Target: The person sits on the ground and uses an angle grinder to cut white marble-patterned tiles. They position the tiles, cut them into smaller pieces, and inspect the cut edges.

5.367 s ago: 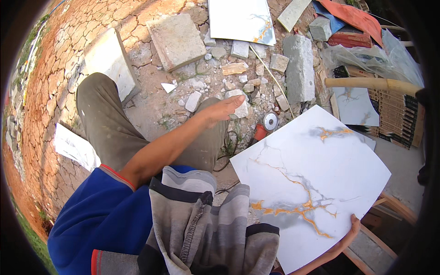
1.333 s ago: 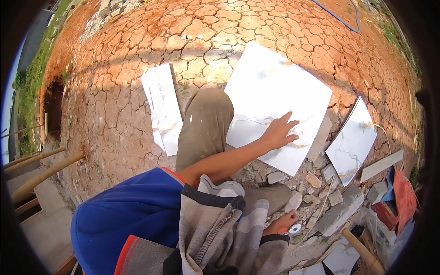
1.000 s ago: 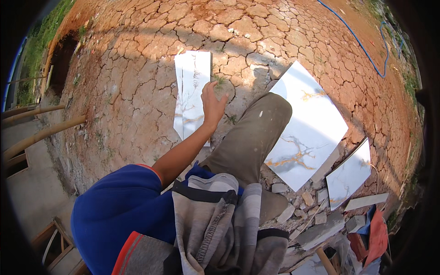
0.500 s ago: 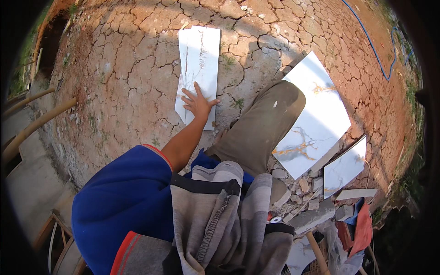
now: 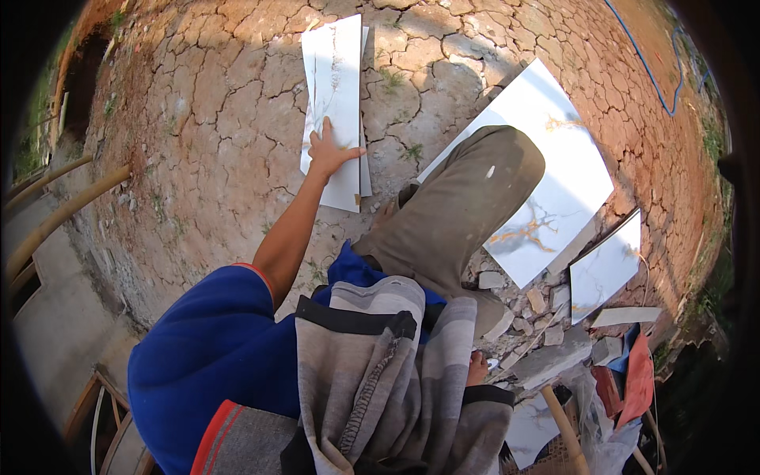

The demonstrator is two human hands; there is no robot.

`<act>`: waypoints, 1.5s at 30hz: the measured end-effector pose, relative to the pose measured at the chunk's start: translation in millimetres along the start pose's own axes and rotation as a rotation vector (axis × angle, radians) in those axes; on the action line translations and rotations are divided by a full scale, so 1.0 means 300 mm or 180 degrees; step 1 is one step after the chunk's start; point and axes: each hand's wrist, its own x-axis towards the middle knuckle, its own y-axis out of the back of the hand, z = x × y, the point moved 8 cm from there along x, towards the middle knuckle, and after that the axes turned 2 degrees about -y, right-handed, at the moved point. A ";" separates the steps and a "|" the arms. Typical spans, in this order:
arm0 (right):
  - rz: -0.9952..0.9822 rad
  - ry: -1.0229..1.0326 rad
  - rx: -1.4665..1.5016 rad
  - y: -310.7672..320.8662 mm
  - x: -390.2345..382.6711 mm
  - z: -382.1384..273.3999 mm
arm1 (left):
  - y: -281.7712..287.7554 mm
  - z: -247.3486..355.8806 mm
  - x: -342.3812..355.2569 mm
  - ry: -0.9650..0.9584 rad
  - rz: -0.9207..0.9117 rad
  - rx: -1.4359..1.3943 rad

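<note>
Narrow white tile strips [image 5: 340, 87] lie under your left hand [image 5: 330, 155], the nearer one; long axis points almost straight ahead, far end well past its fingertips, near end beside the wrist. Those fingers are spread, thumb at the strips' right edge; your right hand [image 5: 477, 369], well apart rightward and behind, is mostly hidden, grip can't be told.

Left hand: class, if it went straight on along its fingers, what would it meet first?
The left hand points along the white tile strips, so it would likely meet more of their surface, then cracked ground; how firmly it touches is unclear.
</note>
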 end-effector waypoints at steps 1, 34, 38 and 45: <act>0.1082 0.0335 -0.0407 0.101 -0.022 -0.157 | 0.034 -0.010 -0.004 -0.0071 -0.0165 -0.0261; -0.2342 0.2179 0.1528 -0.758 -0.733 -1.376 | 0.172 0.750 -0.463 -0.1313 -0.0360 -0.3897; -0.1472 0.2552 0.1371 -0.712 -0.682 -1.367 | 0.165 0.812 -0.510 -0.1626 -0.0179 -0.3681; -0.1708 0.2608 0.1157 -0.662 -0.676 -1.352 | 0.191 0.915 -0.581 -0.2098 -0.0302 -0.3458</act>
